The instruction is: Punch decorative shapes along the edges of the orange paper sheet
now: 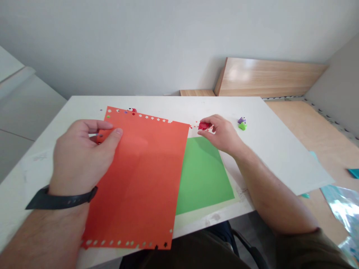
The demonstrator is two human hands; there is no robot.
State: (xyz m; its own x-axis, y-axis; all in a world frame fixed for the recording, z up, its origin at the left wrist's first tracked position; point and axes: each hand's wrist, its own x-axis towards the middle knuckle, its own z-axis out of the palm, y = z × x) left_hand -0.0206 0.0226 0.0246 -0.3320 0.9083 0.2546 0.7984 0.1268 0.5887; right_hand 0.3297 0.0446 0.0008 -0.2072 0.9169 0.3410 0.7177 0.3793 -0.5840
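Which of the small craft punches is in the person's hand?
The red punch, pinched in the right hand; the purple punch and green punch sit together on the table, untouched.

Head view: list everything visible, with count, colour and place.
orange sheet: 1, orange-red, punched along two edges, held over table
green sheet: 1, green, on table under orange sheet's edge
red punch: 1, red, in right hand
small punches: 2, purple and green, far right of table
paper bits: several, red, on table by right hand
table: 1, white, under the sheets
board: 1, light wood, behind table
foil: 1, iridescent, on floor at right
strap: 1, black, on left wrist
left hand: 1, gripping orange sheet
right hand: 1, holding red punch
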